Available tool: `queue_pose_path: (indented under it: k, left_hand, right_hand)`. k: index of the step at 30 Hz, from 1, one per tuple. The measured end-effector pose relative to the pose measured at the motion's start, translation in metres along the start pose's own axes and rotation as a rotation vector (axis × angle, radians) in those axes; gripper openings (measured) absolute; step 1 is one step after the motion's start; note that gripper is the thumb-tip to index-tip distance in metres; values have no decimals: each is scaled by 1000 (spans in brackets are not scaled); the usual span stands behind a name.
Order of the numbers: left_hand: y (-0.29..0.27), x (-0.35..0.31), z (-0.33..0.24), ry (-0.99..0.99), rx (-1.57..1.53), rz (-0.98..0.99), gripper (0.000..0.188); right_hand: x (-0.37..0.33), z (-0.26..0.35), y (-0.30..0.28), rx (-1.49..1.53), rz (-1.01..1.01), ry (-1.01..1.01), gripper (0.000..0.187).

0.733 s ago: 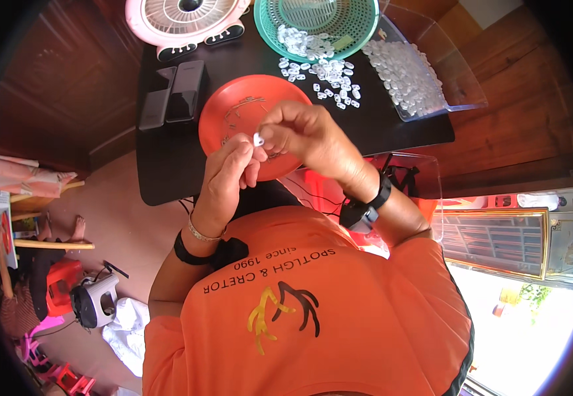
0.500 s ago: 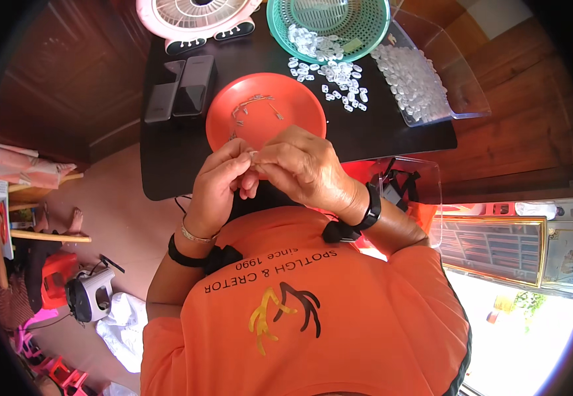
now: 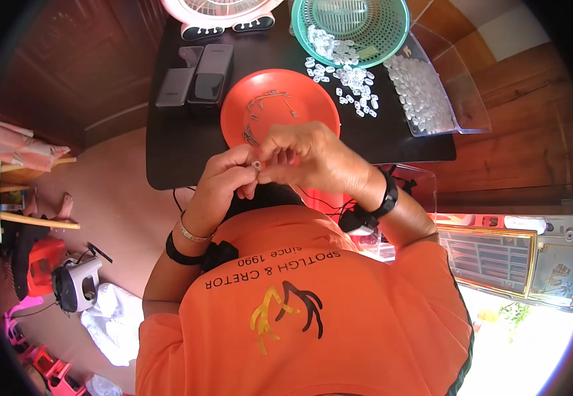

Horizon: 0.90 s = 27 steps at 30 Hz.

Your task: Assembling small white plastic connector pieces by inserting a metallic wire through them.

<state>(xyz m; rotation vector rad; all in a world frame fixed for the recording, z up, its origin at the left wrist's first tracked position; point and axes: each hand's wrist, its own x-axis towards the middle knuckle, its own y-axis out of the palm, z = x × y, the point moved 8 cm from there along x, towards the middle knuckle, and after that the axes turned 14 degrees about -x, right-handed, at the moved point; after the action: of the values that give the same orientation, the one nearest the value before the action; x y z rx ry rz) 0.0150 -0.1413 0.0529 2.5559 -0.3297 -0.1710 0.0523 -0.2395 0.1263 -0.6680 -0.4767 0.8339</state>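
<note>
A small white plastic piece (image 3: 256,165) with a hole is pinched between the thumb and index finger of my left hand (image 3: 228,177). My right hand (image 3: 307,153) is right beside it, its fingers curled together; whatever they may hold is hidden. Both hands are over the near rim of a red-orange plate (image 3: 237,99). Small thin metal pieces (image 3: 250,135) lie in the plate, several of them in a loose curve. Beyond my right hand, small clear-white plastic pieces (image 3: 359,82) are scattered on the black table (image 3: 184,148).
A green basket (image 3: 398,33) and a clear bin (image 3: 461,122) hold more white pieces at the far right. Two grey-black phone-like devices (image 3: 210,72) lie left of the plate. A pink fan (image 3: 223,8) stands behind. Another person's foot (image 3: 66,204) shows at left.
My right hand has drawn slightly back from my left fingertips, and the white piece shows more plainly. The whole view has shifted a little; objects on the table keep their places.
</note>
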Motion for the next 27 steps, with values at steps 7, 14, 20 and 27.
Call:
queue_pose_path:
  k: [7, 14, 20, 27]
  left_hand:
    - [-23, -6, -15, 147, 60, -220, 14]
    - [-34, -13, -15, 176, 37, -283, 13]
    - [-33, -11, -16, 187, 31, -273, 13]
    - [-33, -11, -19, 218, 27, -297, 13]
  right_hand:
    - [56, -67, -10, -566, 5, -20, 21]
    - [76, -66, 18, -853, 138, -31, 13]
    - [75, -67, 24, -948, 113, -58, 14]
    - [76, -56, 25, -971, 144, -112, 13]
